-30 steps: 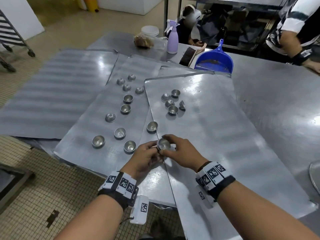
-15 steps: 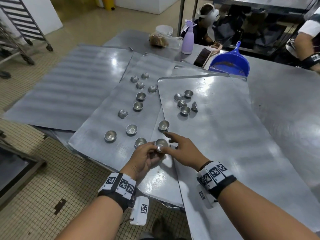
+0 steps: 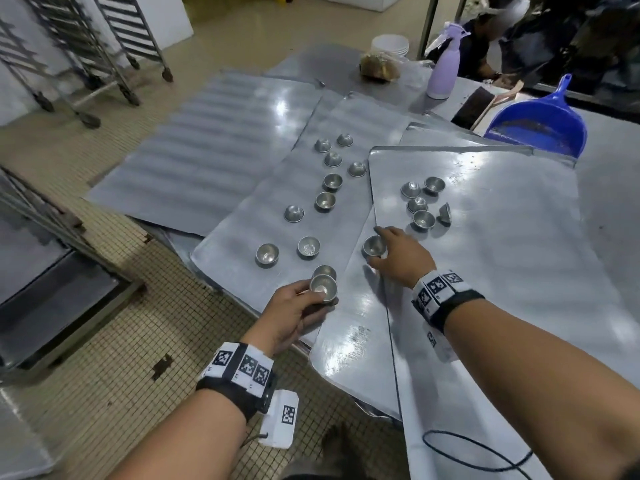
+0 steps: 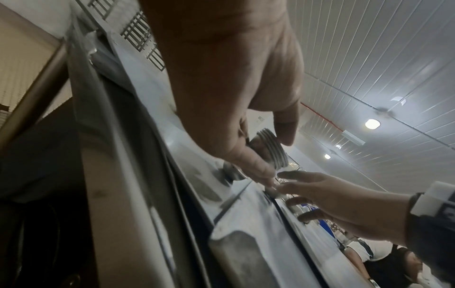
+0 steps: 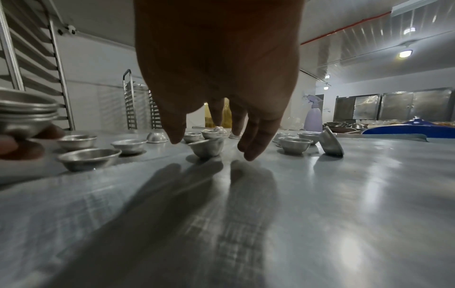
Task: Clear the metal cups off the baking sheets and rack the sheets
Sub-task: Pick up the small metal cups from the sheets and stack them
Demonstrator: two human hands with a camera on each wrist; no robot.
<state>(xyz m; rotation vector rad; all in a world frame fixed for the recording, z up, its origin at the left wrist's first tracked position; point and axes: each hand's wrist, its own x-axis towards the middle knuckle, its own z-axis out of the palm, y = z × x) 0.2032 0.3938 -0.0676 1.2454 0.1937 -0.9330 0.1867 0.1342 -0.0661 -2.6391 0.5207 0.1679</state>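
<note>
Several overlapping baking sheets cover the table; the middle sheet (image 3: 263, 220) and the right sheet (image 3: 502, 271) carry small metal cups. My left hand (image 3: 311, 296) grips a short nested stack of cups (image 3: 323, 289) near the table's front edge, and the stack's stepped rims (image 4: 269, 150) show in the left wrist view. My right hand (image 3: 382, 249) hovers over a single upright cup (image 3: 372, 245), thumb and fingers spread to either side of that cup (image 5: 206, 147) without gripping it. A cluster of cups (image 3: 423, 219) lies just beyond, one tipped on its side (image 3: 445, 213).
Wheeled sheet racks (image 3: 86, 46) stand across the floor at top left. A blue dustpan (image 3: 540, 129), a lilac spray bottle (image 3: 443, 69), a bagged loaf (image 3: 379, 67) and white plates (image 3: 389, 45) sit at the table's far end. People sit behind. A black cable (image 3: 478, 448) lies on the near sheet.
My right hand has let go of the stack and moved forward to the single cup. My left hand keeps the stack and has drifted slightly left.
</note>
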